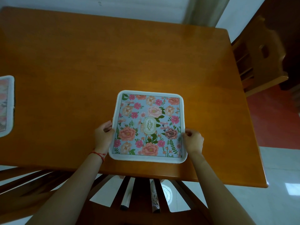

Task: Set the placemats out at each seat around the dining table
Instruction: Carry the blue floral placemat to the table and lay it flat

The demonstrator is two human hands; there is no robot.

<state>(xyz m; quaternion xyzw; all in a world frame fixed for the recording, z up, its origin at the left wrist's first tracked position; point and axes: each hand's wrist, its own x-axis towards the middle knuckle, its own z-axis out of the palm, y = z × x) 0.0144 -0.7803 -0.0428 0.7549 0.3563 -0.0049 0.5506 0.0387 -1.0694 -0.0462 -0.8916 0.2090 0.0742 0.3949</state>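
A floral placemat (148, 125) with a white border and the word GARDEN in its middle lies flat on the wooden dining table (97, 62), near the front edge. My left hand (103, 135) grips its left edge. At the right edge, my right hand (193, 139) pinches the border. A second floral placemat (5, 106) lies on the table at the far left, cut off by the frame.
A dark wooden chair (141, 195) stands tucked in just below the table's front edge, with rolled items on its seat seen between the slats. Another wooden chair (259, 57) stands at the table's right end. A wall and curtain run behind the table.
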